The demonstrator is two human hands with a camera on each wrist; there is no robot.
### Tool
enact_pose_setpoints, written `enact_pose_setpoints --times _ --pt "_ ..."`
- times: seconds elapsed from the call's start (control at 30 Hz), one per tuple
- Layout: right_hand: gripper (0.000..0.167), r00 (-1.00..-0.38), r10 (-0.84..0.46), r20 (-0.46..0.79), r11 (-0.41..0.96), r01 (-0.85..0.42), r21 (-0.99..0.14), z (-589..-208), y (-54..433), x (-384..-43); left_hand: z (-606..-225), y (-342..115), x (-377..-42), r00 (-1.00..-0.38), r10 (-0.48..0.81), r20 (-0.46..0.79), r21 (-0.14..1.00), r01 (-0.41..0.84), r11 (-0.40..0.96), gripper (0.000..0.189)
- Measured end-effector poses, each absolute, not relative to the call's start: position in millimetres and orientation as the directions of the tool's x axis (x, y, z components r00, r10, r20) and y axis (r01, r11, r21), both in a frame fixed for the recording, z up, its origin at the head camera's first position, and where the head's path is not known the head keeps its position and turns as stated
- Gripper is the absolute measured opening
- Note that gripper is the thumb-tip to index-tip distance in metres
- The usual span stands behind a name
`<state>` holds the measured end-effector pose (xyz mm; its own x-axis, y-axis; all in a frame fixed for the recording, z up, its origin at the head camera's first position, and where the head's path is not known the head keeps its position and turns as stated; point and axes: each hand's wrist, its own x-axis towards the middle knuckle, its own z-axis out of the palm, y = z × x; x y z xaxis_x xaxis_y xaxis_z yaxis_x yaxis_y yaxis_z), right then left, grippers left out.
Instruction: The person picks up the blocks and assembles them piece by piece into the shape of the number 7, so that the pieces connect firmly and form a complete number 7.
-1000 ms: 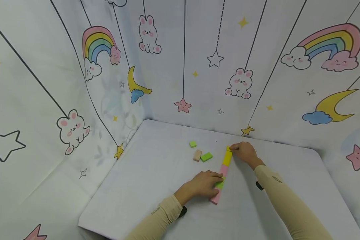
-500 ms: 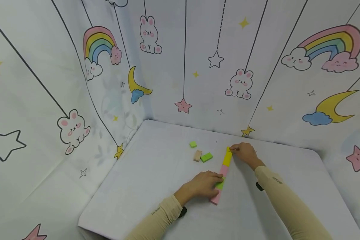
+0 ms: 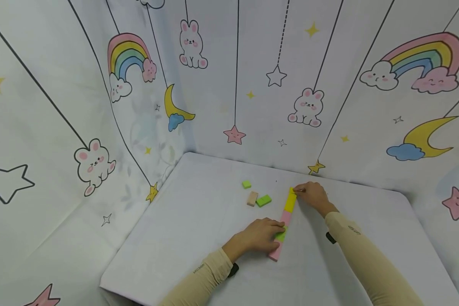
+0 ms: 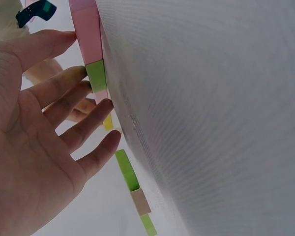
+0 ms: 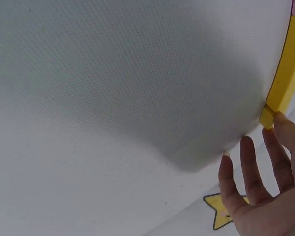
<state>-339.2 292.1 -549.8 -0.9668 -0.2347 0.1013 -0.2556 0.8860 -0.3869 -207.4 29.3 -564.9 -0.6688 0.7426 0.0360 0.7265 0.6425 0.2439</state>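
A straight row of toy blocks runs away from me: a pink block (image 3: 274,255), a green block (image 3: 280,236), another pink block (image 3: 286,217), then a long yellow block (image 3: 290,202). At the far end is a small yellow block (image 5: 266,117), pinched between thumb and index finger of my right hand (image 3: 313,196); its other fingers extend loosely. My left hand (image 3: 256,236) lies along the row's left side, fingers nearly straight. In the left wrist view its thumb tip meets the near pink block (image 4: 87,37) and its index fingertip the green block (image 4: 96,76).
Left of the row's far part lie a green block (image 3: 264,200), a beige block (image 3: 252,198) and a small light green block (image 3: 246,184). The white table (image 3: 168,229) meets a patterned fabric wall (image 3: 214,106) behind and at the left.
Both hands and all the blocks keep their places; only the head view has shifted slightly.
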Motion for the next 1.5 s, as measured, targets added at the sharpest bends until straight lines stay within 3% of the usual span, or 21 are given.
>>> enact_pose_setpoints --times 0.37,0.7,0.93,1.5 --pt "0.023 -0.966 -0.242 0.093 0.882 -0.259 -0.395 -552 295 -343 -565 28 -207 -0.673 0.739 0.044 0.249 0.723 0.644 0.050" --pt "0.023 -0.941 -0.260 0.215 0.868 -0.326 -0.376 -554 296 -339 -564 29 -207 -0.668 0.743 0.043 0.251 0.727 0.639 0.051" --pt "0.024 -0.939 -0.215 0.268 0.877 -0.307 -0.369 -556 294 -332 -563 29 -207 -0.667 0.744 0.039 0.253 0.727 0.638 0.050" --pt "0.024 -0.953 -0.215 0.211 0.821 -0.294 -0.490 -557 282 -291 -556 30 -206 -0.676 0.737 0.008 0.271 0.711 0.649 0.050"
